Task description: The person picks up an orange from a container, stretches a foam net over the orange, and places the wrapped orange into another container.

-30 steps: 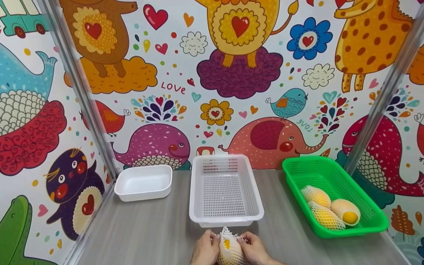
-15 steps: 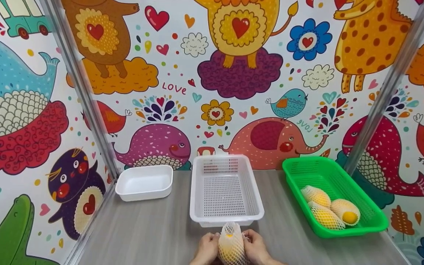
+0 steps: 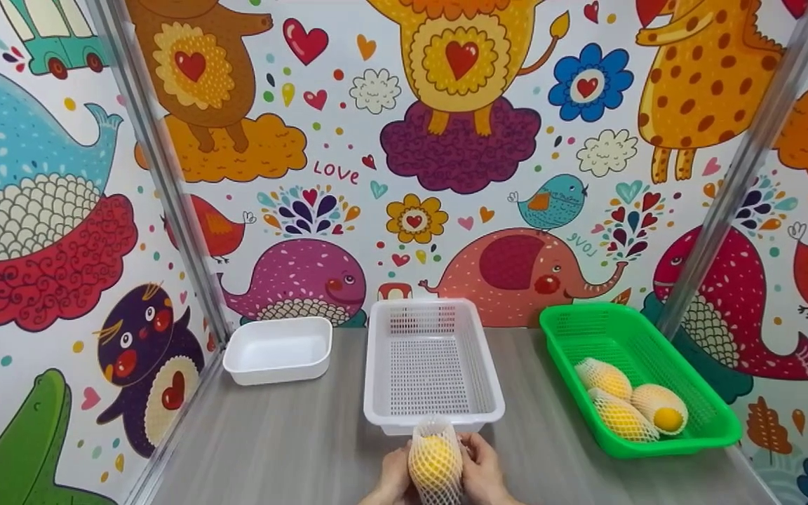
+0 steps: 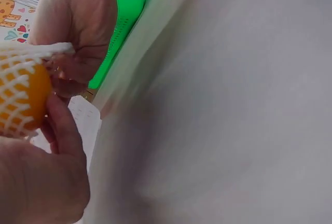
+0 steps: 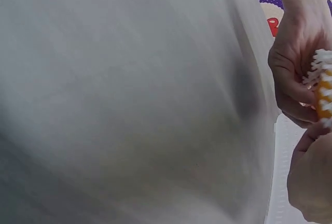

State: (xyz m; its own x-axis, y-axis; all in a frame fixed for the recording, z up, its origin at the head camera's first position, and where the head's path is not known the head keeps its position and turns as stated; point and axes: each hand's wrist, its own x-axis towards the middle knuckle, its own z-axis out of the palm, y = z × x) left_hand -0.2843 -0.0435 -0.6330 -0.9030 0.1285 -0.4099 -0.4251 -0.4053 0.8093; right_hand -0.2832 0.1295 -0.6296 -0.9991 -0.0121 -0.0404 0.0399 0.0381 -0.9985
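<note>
At the front edge of the head view, a yellow mango [image 3: 435,463] in a white foam net [image 3: 439,494] stands between both hands. My left hand [image 3: 395,477] grips it from the left; my right hand [image 3: 482,468] grips it from the right. In the left wrist view, orange-yellow skin of the mango [image 4: 39,94] shows bare at one end, beside the left thumb and fingers. There the right hand's [image 4: 78,27] curled fingers are at the net's loose rim [image 4: 59,49]. The right wrist view cuts off most of the mango [image 5: 324,99].
A white perforated basket [image 3: 495,414] stands just beyond the hands. To its left sits a small white tray [image 3: 278,379]. The green basket [image 3: 719,431] on the right holds three netted mangoes [image 3: 621,414]. Patterned walls enclose the grey tabletop [image 3: 271,442].
The mango has turned in the hands, and more of its yellow side now faces up through the net. Its net's gathered peak has given way to a wider loose end. The view has tilted slightly.
</note>
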